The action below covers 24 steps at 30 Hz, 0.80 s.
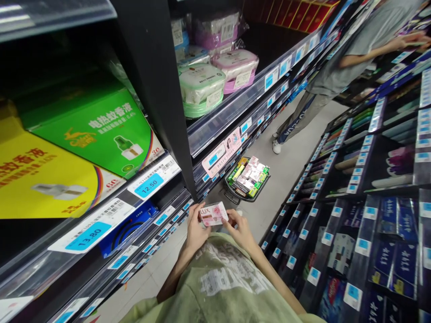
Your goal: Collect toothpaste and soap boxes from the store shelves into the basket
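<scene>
A pink-and-white LUX soap box is held level in front of my shirt, its printed face up. My left hand grips its left end, with the thumb near the lower corner. At the right end, the fingers of my right hand pinch the box's edge. Beyond my hands a dark basket stands on the floor, filled with several small pink, white, green and yellow boxes.
To the left, a shelf edge with price tags carries green and yellow boxes. Plastic tubs sit past the dark upright post. Toothpaste shelves line the right side. Another person in grey stands farther along the aisle.
</scene>
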### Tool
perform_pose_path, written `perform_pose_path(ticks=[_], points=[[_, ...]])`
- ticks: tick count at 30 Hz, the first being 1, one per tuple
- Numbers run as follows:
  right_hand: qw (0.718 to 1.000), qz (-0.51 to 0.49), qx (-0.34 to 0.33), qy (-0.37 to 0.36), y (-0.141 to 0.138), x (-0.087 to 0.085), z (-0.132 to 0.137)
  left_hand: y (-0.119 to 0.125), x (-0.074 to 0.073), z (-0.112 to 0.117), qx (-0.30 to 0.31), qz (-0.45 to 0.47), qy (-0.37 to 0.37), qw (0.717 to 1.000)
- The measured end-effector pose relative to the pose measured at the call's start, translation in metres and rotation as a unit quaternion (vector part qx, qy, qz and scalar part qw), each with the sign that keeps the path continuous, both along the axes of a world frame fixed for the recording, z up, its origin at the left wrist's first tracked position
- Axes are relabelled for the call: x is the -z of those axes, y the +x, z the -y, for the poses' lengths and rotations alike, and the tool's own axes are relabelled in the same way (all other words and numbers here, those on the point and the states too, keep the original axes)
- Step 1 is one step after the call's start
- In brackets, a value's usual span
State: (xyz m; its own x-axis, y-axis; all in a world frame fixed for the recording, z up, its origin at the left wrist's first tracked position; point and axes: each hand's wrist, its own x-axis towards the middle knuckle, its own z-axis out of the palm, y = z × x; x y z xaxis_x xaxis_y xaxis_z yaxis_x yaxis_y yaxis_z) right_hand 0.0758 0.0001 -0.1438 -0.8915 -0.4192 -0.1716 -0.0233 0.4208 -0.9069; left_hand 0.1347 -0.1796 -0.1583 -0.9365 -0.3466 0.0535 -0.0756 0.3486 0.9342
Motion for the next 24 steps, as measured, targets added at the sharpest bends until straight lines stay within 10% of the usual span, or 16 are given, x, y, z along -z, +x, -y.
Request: perform_pose_path(ticks=[8,24], points=[[0.999,0.037,-0.022,0.020,-0.003,0.007,-0.009,0.003,-0.007,0.006,-0.010,-0.023,-0.048,0.999],[0.992,0.049,-0.096,0.066,-0.023,0.006,-0.021,-0.018,0.027,0.006,0.055,-0.007,-0.056,0.997]])
